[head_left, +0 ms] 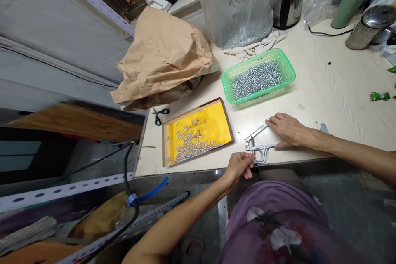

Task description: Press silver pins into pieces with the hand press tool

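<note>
My right hand (pixel 287 130) is wrapped around the spread handles of grey hand pliers (pixel 263 148), which have a coiled spring and a C-shaped jaw and look like snap-fastener pliers. At the jaw, close to the table's front edge, my left hand (pixel 239 165) is closed in a pinch. Whatever its fingertips hold is too small to make out. To the left lies a shallow tray (pixel 229 121) with a yellow bottom and many small silvery metal pieces (pixel 185 144). Behind the pliers, a green plastic basket (pixel 227 86) contains a heap of similar silvery pieces (pixel 258 78).
Black-handled scissors (pixel 159 116) lie left of the tray. Crumpled brown paper (pixel 167 57) covers the back left. Farther back stand a clear plastic bag (pixel 236 4) with metal pieces, a cloth (pixel 256 47) and a kettle (pixel 288 0). Green wrappers (pixel 380 96) lie far right.
</note>
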### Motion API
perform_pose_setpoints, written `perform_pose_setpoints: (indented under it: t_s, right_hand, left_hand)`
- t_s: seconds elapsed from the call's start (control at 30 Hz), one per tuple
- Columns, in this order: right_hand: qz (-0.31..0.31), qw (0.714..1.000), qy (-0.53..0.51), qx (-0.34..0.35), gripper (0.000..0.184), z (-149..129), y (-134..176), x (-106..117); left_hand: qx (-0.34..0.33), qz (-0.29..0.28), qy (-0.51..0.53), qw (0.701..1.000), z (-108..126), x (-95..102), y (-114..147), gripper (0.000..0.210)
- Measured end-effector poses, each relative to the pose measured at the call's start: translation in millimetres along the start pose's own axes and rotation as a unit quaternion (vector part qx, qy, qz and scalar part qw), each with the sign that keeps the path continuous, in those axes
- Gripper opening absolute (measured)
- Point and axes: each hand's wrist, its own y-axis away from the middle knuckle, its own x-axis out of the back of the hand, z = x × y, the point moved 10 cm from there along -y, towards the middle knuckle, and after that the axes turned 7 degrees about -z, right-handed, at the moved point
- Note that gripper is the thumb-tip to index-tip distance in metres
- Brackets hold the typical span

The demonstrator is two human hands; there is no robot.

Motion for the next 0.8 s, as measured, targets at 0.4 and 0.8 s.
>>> perform_pose_setpoints:
  t_s: [0.4,0.8]
  right_hand:
    - [-0.032,0.999,0.023,-0.028,0.036,-13,9,2]
    - [-0.030,0.996,0.000,-0.078,0.037,-11,26,0]
  left_hand:
    - [-0.386,0.148,-0.458,0.787,79,-13.0,36,0.025]
    - [-0.399,0.056,-0.634,0.660,104,-65.0,2,0.047]
